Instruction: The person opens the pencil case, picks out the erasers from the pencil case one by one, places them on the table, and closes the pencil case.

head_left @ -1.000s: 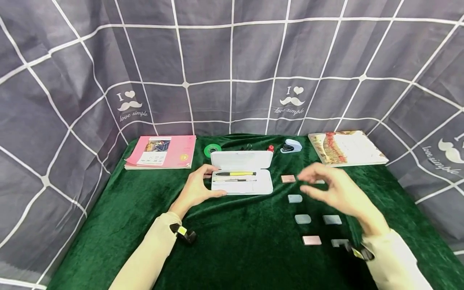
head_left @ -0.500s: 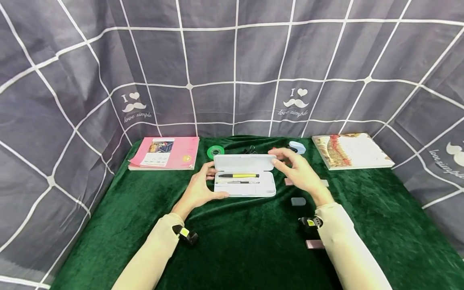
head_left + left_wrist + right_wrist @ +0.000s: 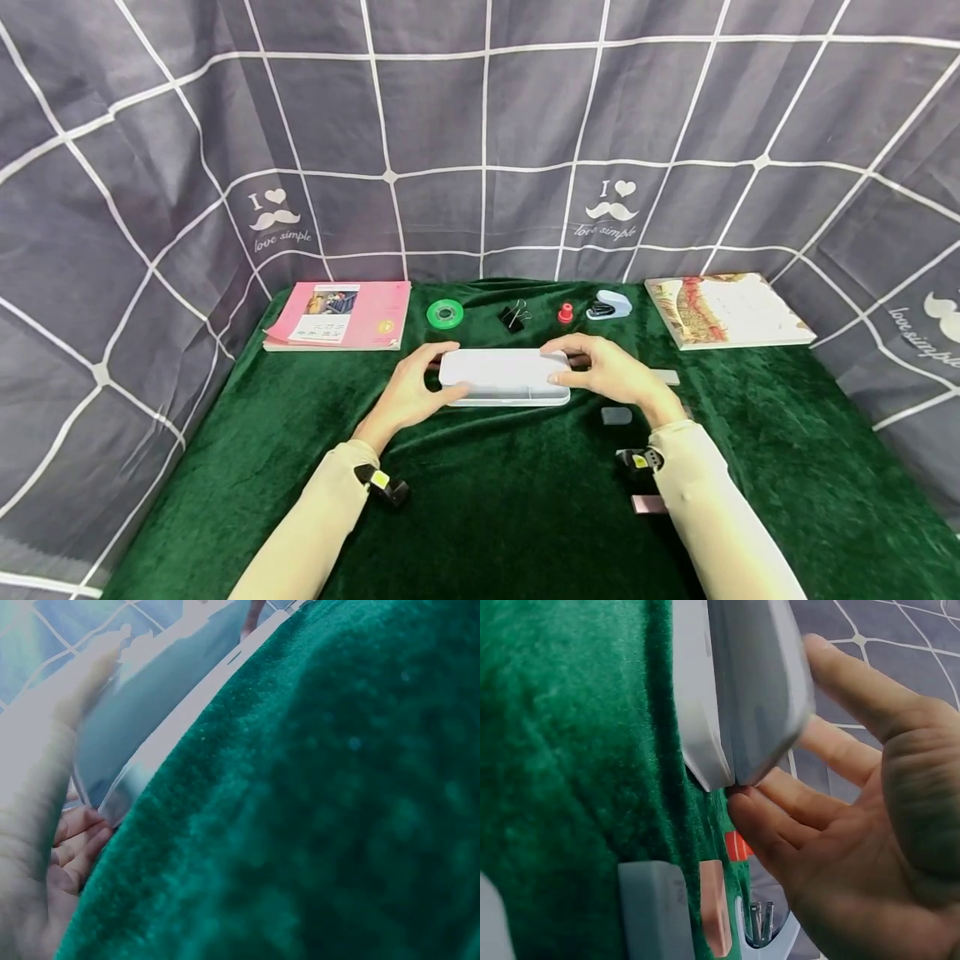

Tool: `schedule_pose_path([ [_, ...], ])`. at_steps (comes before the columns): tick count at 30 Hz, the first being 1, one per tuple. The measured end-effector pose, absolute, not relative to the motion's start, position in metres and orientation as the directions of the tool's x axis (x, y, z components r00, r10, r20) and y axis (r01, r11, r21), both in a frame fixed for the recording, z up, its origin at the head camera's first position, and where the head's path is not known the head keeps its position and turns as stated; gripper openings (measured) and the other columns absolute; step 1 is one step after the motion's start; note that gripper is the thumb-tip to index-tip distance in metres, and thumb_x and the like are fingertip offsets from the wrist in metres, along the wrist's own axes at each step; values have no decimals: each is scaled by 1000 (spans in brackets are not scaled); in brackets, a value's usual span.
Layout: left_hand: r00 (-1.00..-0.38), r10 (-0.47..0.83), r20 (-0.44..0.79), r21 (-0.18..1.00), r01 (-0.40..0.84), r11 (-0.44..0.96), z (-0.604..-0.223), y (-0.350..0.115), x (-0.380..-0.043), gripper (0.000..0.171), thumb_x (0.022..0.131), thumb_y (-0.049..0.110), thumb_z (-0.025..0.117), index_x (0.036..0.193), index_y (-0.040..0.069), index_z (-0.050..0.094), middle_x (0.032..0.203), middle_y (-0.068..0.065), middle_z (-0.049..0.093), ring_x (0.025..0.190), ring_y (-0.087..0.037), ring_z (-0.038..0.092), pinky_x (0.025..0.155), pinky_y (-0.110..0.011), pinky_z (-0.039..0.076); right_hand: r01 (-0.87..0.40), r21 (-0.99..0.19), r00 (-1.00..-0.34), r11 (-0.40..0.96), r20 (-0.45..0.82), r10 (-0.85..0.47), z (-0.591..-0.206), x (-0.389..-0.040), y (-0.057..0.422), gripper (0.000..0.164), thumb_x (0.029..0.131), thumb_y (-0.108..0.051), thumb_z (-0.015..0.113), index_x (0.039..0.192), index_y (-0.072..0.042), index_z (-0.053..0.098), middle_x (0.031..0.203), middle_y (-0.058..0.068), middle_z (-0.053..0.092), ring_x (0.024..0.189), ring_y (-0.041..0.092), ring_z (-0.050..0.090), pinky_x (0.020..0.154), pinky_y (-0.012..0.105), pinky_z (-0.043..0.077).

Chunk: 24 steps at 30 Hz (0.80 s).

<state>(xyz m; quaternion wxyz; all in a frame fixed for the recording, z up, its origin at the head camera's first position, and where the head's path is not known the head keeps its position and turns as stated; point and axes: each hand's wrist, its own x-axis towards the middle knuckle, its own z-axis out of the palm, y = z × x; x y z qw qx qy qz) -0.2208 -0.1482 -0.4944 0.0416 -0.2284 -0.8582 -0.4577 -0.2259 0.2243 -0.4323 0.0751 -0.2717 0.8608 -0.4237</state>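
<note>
A white pencil case [image 3: 502,367] lies on the green cloth, its lid tilted down over the tray with a gap along the front. My left hand [image 3: 408,390] holds the case's left end, thumb in front and fingers behind. At the other end my right hand [image 3: 611,373] grips the lid, thumb toward the front. The right wrist view shows the lid [image 3: 769,682] standing partway from the base [image 3: 697,690], with fingers around its end. In the left wrist view, fingertips [image 3: 86,829] touch the case's lower corner. The pens inside are hidden.
Behind the case are green tape [image 3: 445,314], a black binder clip [image 3: 514,317], a small red bottle [image 3: 566,313] and a blue stapler [image 3: 609,306]. A pink book [image 3: 345,317] and a patterned book [image 3: 731,310] flank them. Erasers [image 3: 617,416] lie near my right forearm.
My right hand has moved left from above the erasers to the case's lid. The lid has swung forward and down over the pens. My left hand has stayed at the left end.
</note>
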Motion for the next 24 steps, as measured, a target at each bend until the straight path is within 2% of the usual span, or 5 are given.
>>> schedule_pose_path([
  [3,-891,354,284,750,436,497,-495,-150,-221,71,96,38,89,156,11,62,148,-9,67,127,-32,70,112,-54,58,-382,-763,-842,522,54,-537,-434,-225,224,59,98,-18,89,150,-3,66,151,18,66,136,41,66,115,61,55],
  [8,-903,345,255,754,409,514,-494,-151,-220,80,90,41,95,157,13,62,147,-8,67,127,-33,71,112,-54,58,-345,-735,-856,583,-7,-516,-436,-223,222,76,94,-21,93,159,-2,58,156,22,61,138,43,64,111,59,58],
  [17,-909,338,243,761,395,514,-492,-153,-219,84,85,41,99,157,14,63,147,-7,67,127,-33,70,113,-54,58,-328,-721,-867,610,-28,-498,-436,-221,218,78,93,-18,94,160,-4,55,154,24,60,130,43,69,104,55,63],
  [24,-910,337,242,765,393,510,-493,-153,-218,84,85,40,99,156,13,64,145,-7,67,127,-34,70,113,-55,58,-338,-717,-863,610,-24,-505,-437,-219,219,78,94,-18,93,160,-5,55,156,24,59,132,43,69,105,55,62],
])
